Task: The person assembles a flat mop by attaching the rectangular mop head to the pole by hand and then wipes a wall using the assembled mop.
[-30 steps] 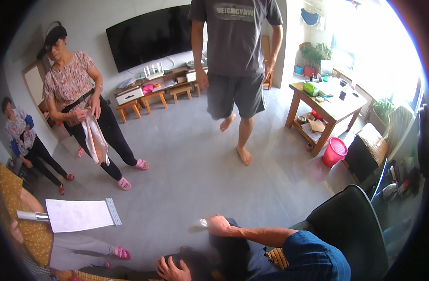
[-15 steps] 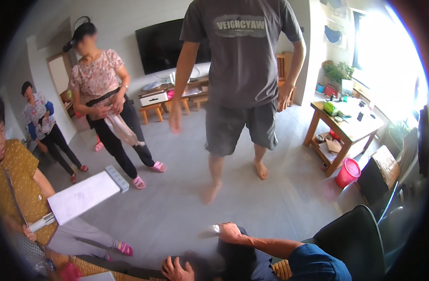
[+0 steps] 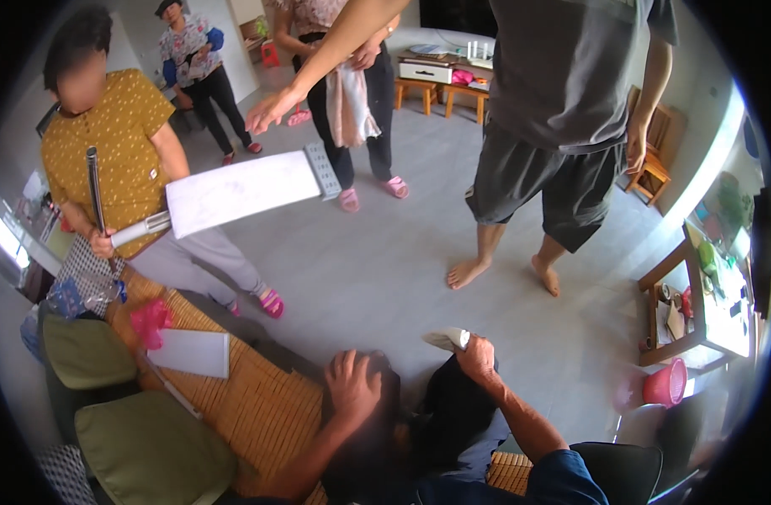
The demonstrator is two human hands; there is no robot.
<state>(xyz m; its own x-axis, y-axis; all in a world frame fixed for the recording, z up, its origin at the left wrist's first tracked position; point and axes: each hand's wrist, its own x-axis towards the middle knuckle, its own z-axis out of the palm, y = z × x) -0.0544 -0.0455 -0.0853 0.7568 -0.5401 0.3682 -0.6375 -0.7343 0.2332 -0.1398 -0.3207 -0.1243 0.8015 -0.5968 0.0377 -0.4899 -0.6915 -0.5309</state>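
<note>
I sit with dark-trousered legs (image 3: 453,400) in front of me. My left hand (image 3: 353,389) lies on the left knee, fingers spread and holding nothing. Closed above the right knee, my right hand (image 3: 476,358) grips a pale, flat blade-like thing (image 3: 442,338) with a whitish end; its exact kind is unclear. Ahead to the left, a person in a mustard shirt (image 3: 112,126) holds a long white panel (image 3: 242,192) with a grey slotted end piece and a pale handle. A black-gripped rod (image 3: 96,189) stands by that person's hand.
A bamboo-slat bench (image 3: 267,404) holds olive cushions (image 3: 154,442), a white flat box (image 3: 183,353) and a pink bag (image 3: 151,322). A barefoot person (image 3: 562,109) reaches leftward; two others stand behind. A wooden table (image 3: 696,295) and pink bin (image 3: 665,383) are at right.
My view has swung left, showing more of the bench. The barefoot person's left arm is now stretched out toward the white panel. My hands stay near my knees, the right still gripping the pale thing.
</note>
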